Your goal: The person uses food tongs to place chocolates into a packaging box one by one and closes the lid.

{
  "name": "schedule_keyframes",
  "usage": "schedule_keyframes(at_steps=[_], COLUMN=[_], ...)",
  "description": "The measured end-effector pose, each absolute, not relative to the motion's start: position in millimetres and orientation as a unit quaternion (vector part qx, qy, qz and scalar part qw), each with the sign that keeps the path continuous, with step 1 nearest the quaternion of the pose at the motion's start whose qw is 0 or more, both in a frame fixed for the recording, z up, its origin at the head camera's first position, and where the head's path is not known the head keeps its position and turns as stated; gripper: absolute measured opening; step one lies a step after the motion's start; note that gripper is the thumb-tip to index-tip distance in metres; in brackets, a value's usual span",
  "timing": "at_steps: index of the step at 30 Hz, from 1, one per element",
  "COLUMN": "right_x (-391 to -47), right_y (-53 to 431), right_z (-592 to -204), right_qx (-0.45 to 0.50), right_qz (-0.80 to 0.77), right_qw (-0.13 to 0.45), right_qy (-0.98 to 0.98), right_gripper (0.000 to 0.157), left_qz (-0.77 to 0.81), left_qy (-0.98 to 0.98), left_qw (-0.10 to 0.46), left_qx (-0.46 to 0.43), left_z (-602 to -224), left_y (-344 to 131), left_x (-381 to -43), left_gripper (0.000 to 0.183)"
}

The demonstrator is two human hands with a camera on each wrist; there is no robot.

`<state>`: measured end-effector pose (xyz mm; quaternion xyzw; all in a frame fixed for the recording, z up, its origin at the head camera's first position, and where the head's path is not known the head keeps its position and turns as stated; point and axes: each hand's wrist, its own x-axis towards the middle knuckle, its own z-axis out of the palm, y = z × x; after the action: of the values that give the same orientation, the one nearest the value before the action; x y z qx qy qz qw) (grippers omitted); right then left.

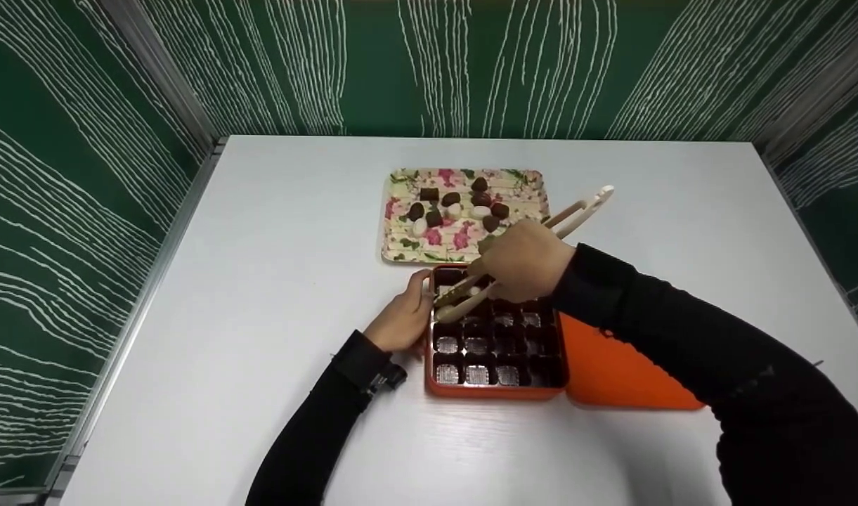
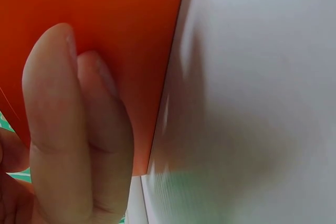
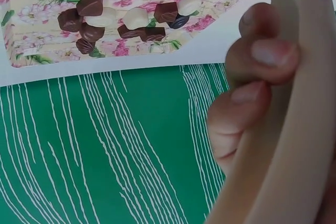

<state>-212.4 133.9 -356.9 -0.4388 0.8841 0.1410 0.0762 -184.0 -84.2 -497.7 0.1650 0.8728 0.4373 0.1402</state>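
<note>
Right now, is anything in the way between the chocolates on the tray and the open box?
No loose thing shows between the chocolates and box, only the near edge of the tray and the box's rim; the right hand hides part.

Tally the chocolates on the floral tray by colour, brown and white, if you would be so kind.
Brown chocolates, darkest included: 8
White chocolates: 3
Total on the floral tray: 11
</note>
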Motion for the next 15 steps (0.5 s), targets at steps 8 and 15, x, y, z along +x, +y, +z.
schedule_keyframes(at_steps=[8,15], right_x=[-218,-224], right_y=[139,144], right_z=[-355,-358], right_qx=[-0.434,-0.429], right_qz=[0.101,0.074], right_qw=[0.094,0.112], right_qy=[0.890,0.893], right_gripper=[0.030,0.035], left_qz=[0.432,0.429], left_qy=[0.875,0.876], left_qw=[0.138,0.147], left_qx=[0.167,0.161], left_z=[-498,-498], left_y=[-83,-83], left_x=[-185,-185], left_gripper=[0.042,0.047])
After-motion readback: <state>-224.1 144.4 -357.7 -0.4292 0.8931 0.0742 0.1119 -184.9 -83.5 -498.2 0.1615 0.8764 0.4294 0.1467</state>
